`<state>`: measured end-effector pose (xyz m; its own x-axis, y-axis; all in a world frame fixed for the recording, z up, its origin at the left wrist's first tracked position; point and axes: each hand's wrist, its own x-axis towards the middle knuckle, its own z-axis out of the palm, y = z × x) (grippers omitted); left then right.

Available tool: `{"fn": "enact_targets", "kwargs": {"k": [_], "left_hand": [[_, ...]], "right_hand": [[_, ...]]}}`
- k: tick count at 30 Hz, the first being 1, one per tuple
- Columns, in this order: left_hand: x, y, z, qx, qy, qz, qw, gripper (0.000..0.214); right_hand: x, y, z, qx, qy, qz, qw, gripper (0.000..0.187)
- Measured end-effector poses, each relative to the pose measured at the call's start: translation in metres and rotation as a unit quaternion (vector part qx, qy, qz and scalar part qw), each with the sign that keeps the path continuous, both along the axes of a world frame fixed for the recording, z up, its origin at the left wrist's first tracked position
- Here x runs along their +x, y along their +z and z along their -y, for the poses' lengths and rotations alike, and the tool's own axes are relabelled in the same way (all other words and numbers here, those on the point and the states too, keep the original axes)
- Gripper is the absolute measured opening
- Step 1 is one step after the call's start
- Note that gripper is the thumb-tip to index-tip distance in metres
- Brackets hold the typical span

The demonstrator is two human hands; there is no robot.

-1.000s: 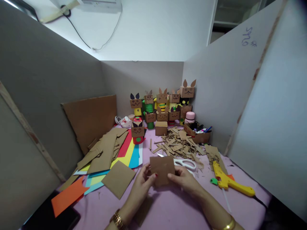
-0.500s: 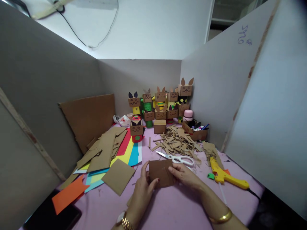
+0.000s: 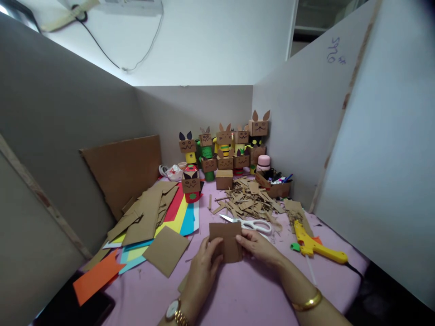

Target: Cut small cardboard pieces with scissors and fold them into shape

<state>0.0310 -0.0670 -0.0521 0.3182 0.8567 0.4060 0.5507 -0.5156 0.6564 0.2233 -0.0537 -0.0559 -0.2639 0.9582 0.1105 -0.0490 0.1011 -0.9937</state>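
Observation:
Both my hands hold a small brown cardboard piece [image 3: 227, 236] upright just above the pink table [image 3: 244, 294]. My left hand [image 3: 204, 267] grips its left side, fingers curled round the edge. My right hand [image 3: 258, 248] pinches its right side. White-handled scissors [image 3: 251, 223] lie on the table just behind the piece. A flat square of cardboard [image 3: 166, 250] lies to the left of my left hand.
Cardboard sheets [image 3: 146, 213] and coloured paper [image 3: 185, 213] lie at the left, an orange sheet [image 3: 97, 277] nearer. Cardboard scraps [image 3: 248, 199] pile behind the scissors. A yellow glue gun [image 3: 314, 246] lies right. Several box-headed figures [image 3: 224, 149] stand at the back. Partition walls close three sides.
The cardboard piece has come down a little and closer to the table, and my fingers have shifted along its edges. The view has drifted slightly.

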Motion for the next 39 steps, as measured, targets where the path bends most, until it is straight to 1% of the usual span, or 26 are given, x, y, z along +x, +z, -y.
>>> {"fn": "enact_targets", "kwargs": {"k": [6,9,12,14,16,17,18,20,22,24,27,32,36,39], "left_hand": [[0.0,-0.004,-0.002,-0.005,0.003,-0.023,1.0,0.039],[0.0,-0.004,-0.002,-0.007,-0.005,-0.006,1.0,0.038],[-0.001,-0.002,0.0,-0.014,-0.002,0.031,0.999,0.038],[-0.001,-0.001,0.0,-0.041,0.011,0.082,0.996,0.048],[-0.001,-0.001,-0.001,-0.101,0.012,0.149,0.984,0.062],[-0.001,-0.001,-0.003,-0.136,0.006,0.18,0.974,0.065],[-0.001,-0.002,-0.005,-0.166,-0.006,0.203,0.965,0.063],[-0.001,-0.002,-0.008,-0.197,-0.027,0.224,0.954,0.052],[-0.002,-0.002,-0.01,-0.195,-0.03,0.22,0.955,0.039],[-0.002,-0.001,-0.011,-0.181,-0.027,0.211,0.96,0.034],[-0.003,0.0,-0.011,-0.176,-0.028,0.2,0.963,0.034],[-0.003,-0.003,-0.015,-0.199,-0.03,0.199,0.959,0.034],[-0.004,-0.004,-0.015,-0.203,-0.031,0.202,0.958,0.033],[-0.005,-0.003,-0.014,-0.207,-0.047,0.225,0.951,0.035]], "right_hand": [[-0.002,-0.004,0.001,0.006,0.003,-0.016,1.0,0.033],[-0.002,-0.002,0.001,0.018,0.021,-0.029,0.999,0.031],[-0.003,0.001,0.002,0.028,0.04,-0.043,0.998,0.036],[-0.004,0.003,0.003,0.03,0.047,-0.049,0.997,0.036],[-0.004,0.004,0.004,0.034,0.052,-0.052,0.997,0.035],[-0.004,0.005,0.004,0.036,0.054,-0.052,0.997,0.035],[-0.004,0.005,0.004,0.038,0.056,-0.051,0.996,0.035],[-0.004,0.007,0.005,0.041,0.056,-0.047,0.996,0.035],[-0.004,0.008,0.006,0.044,0.051,-0.041,0.997,0.035],[-0.004,0.01,0.007,0.048,0.042,-0.033,0.997,0.033],[-0.004,0.01,0.006,0.047,0.039,-0.02,0.998,0.031],[-0.005,0.0,0.003,0.023,0.043,0.001,0.999,0.024],[-0.005,-0.003,0.002,0.012,0.035,-0.002,0.999,0.023],[-0.006,-0.003,0.003,0.004,0.034,-0.011,0.999,0.021]]}}
